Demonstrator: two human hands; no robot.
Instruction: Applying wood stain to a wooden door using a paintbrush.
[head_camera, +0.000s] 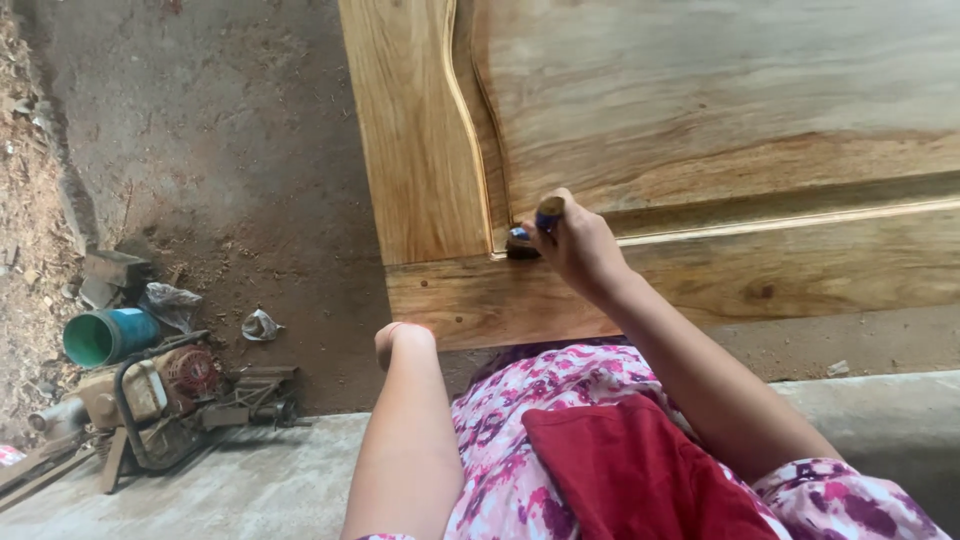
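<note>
Varnished wood fills the upper right of your view: a large carved wooden panel (700, 110) with a raised, curved moulding and a broad frame, its grain yellow-brown and glossy. Your right hand (580, 245) is closed around a blue-handled brush (545, 220), whose head sits against the groove at the inner corner of the frame, where the upright meets the lower rail. Your left hand (395, 340) is bent at the wrist just below the lower rail; its fingers are hidden, so whether it is open or holds anything cannot be told.

The ground beyond the panel is bare, reddish-brown dirt floor (230, 150), scattered with debris. At your lower left a concrete ledge (250, 480) runs across the view. Beside it lie a small engine machine (160, 395) with a red housing, a green plastic pipe section (105, 335), a crumpled rag (262, 325) and scraps of wood. A red cloth (630, 470) rests on your floral-patterned lap.
</note>
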